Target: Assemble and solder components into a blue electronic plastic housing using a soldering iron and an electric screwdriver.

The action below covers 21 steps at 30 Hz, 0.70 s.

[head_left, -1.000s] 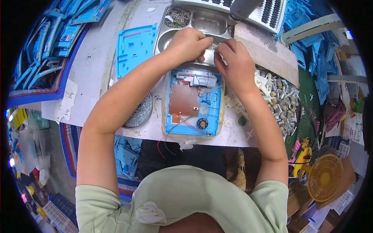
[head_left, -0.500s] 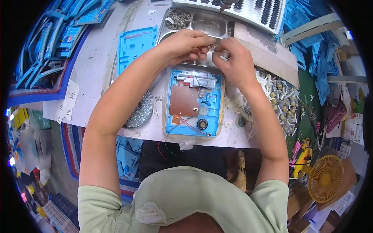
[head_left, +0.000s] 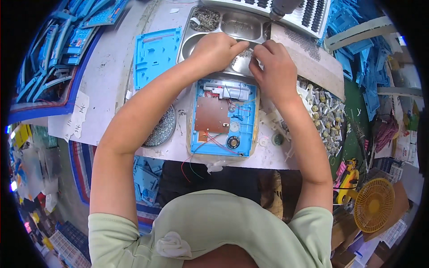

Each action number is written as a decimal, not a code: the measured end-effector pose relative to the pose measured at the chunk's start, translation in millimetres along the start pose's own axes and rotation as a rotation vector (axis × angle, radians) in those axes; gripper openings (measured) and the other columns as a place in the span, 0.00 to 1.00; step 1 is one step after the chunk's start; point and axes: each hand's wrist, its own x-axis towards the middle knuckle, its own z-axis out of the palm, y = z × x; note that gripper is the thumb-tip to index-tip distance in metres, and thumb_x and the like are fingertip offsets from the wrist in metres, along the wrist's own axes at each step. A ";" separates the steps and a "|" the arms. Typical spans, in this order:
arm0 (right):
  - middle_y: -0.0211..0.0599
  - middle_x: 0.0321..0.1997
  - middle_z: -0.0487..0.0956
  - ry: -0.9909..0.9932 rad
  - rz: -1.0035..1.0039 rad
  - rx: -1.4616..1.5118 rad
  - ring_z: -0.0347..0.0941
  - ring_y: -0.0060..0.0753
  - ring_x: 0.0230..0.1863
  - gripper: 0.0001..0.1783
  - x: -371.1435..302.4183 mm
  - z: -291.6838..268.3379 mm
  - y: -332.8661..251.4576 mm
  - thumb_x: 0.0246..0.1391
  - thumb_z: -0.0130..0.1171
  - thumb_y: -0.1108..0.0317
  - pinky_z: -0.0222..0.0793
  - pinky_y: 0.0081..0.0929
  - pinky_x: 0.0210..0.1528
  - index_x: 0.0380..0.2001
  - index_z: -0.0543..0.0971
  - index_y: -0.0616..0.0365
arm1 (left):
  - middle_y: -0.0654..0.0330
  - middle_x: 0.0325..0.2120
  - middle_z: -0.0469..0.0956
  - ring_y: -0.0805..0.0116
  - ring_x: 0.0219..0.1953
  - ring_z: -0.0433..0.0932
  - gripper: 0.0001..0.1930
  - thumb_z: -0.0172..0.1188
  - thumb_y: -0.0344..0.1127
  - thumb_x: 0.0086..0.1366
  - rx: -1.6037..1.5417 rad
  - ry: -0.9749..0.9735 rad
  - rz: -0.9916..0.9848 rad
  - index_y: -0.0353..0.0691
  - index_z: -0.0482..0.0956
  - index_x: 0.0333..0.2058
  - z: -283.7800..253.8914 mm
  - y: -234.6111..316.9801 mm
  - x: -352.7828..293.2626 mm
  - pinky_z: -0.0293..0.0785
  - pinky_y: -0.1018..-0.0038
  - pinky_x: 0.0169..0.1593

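Note:
Both hands hover over a steel compartment tray [head_left: 191, 45] that holds small metal parts. My left hand [head_left: 217, 51] has its fingers curled, thumb and forefinger pinched together; what sits between them is too small to name. Close beside it, my right hand [head_left: 277, 69] pinches too, its fingertips partly hiding whatever it holds. Nearer to me lies an open blue plastic housing [head_left: 246, 129]. Inside it are a brown circuit board [head_left: 212, 115], a white-and-grey cylindrical unit [head_left: 234, 92], a round black speaker [head_left: 233, 142] and loose thin wires.
A blue cover [head_left: 156, 60] lies left of the tray. A round dish [head_left: 163, 129] of tiny metal pieces is partly under my left forearm. Small motor-like parts [head_left: 321, 107] are heaped at right. A dark tool tip [head_left: 282, 8] hangs at the top. Blue housings [head_left: 80, 44] fill the far left.
My fingertips have drawn slightly apart, and my left hand has turned with its fingers curled in. The hanging tool has swung to the right and looks larger. The housing stays put.

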 end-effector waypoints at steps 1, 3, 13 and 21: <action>0.33 0.38 0.77 -0.023 -0.003 -0.028 0.75 0.43 0.40 0.09 -0.5 -0.9 -1.2 0.46 0.66 0.70 0.74 0.39 0.37 0.32 0.77 0.53 | 0.47 0.19 0.80 0.46 0.27 0.82 0.28 0.54 0.57 0.68 0.052 0.021 0.014 0.38 0.87 0.25 1.7 0.3 0.8 0.78 0.55 0.40; 0.33 0.38 0.76 -0.021 -0.055 -0.044 0.75 0.41 0.40 0.11 -1.9 1.0 -1.8 0.45 0.66 0.69 0.76 0.38 0.36 0.35 0.79 0.50 | 0.47 0.18 0.80 0.43 0.27 0.81 0.27 0.54 0.57 0.68 0.157 0.064 0.041 0.39 0.87 0.24 4.2 -0.1 3.5 0.78 0.55 0.40; 0.40 0.34 0.81 -0.138 0.342 0.538 0.77 0.41 0.34 0.11 -2.7 -3.4 5.5 0.46 0.66 0.66 0.72 0.37 0.38 0.33 0.80 0.61 | 0.66 0.19 0.80 0.80 0.22 0.78 0.13 0.65 0.44 0.68 -0.680 -0.102 -0.103 0.39 0.81 0.34 0.0 -3.9 -7.3 0.70 0.79 0.24; 0.28 0.31 0.81 -0.278 0.483 0.618 0.69 0.18 0.31 0.09 -3.0 -8.8 12.8 0.51 0.69 0.70 0.65 0.21 0.34 0.33 0.81 0.62 | 0.67 0.22 0.79 0.80 0.22 0.76 0.13 0.64 0.43 0.70 -0.960 -0.140 -0.078 0.38 0.82 0.39 -3.5 -1.4 -25.7 0.73 0.82 0.28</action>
